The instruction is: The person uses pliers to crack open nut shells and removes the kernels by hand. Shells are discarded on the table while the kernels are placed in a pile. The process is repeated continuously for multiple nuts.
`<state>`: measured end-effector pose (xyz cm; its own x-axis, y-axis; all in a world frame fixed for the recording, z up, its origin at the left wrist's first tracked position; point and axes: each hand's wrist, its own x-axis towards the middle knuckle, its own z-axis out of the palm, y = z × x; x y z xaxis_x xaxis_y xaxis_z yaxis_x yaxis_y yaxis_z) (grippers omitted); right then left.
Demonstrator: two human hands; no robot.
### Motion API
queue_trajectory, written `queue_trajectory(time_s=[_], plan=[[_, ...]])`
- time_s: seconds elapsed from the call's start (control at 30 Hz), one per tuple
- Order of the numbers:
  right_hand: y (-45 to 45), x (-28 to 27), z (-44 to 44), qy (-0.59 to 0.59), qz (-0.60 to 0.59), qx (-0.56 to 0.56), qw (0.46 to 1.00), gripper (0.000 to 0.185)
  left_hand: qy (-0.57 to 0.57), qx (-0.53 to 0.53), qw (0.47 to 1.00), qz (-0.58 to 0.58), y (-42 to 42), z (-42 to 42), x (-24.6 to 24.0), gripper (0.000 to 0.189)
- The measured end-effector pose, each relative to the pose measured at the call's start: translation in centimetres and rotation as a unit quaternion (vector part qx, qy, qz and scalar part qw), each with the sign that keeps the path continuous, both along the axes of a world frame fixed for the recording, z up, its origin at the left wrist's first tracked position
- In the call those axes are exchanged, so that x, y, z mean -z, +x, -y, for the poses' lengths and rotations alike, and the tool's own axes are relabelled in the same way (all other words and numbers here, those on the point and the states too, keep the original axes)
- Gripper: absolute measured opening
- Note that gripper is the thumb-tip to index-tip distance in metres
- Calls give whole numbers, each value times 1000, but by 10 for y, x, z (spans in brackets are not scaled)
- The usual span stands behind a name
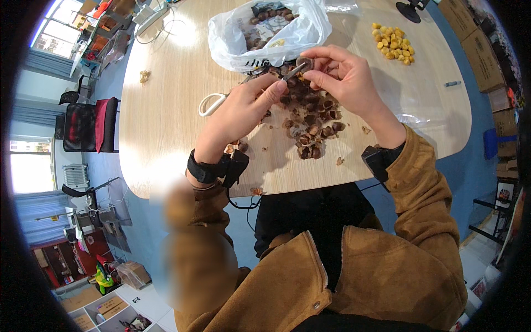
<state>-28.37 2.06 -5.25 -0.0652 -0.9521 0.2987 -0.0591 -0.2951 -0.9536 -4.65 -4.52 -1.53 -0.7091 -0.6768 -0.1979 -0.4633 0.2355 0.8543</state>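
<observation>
My left hand (249, 103) grips a small pointed metal blade (293, 72), its tip touching a brown chestnut (306, 63) pinched between the fingers and thumb of my right hand (340, 74). Beneath and in front of both hands spreads a pile of brown chestnut shells (311, 99). White-handled scissors (212, 103) lie just left of the pile, partly hidden by my left hand. Behind the hands stands an open white plastic bag (228, 41) with whole chestnuts (271, 14) inside. Peeled yellow chestnuts (392, 43) are heaped at the back right.
On the wooden table (166, 124) are a power strip (151, 18) with a cable at the back left, a black stand (410, 11) and a small grey-blue capped item (452, 84) at the right. Clear plastic film lies right of my right wrist. A chair (87, 126) stands beyond the left edge.
</observation>
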Motion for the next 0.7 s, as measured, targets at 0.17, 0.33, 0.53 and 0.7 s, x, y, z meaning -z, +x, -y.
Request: queue_trajectory(time_s=[0.17, 0.33, 0.53, 0.7], plan=[[-1, -2, -1, -17, -4, -4, 1000, 30, -71, 16, 997, 1, -3, -3, 6, 49], [-2, -1, -1, -20, 6, -1, 1000, 28, -109, 7, 994, 4, -8, -8, 8, 47], [-1, -1, 0, -21, -13, 6, 1000, 29, -112, -13, 993, 16, -10, -13, 4, 42], [-4, -1, 1, -29, -89, 7, 996, 31, -131, -31, 991, 0, -7, -10, 3, 45]])
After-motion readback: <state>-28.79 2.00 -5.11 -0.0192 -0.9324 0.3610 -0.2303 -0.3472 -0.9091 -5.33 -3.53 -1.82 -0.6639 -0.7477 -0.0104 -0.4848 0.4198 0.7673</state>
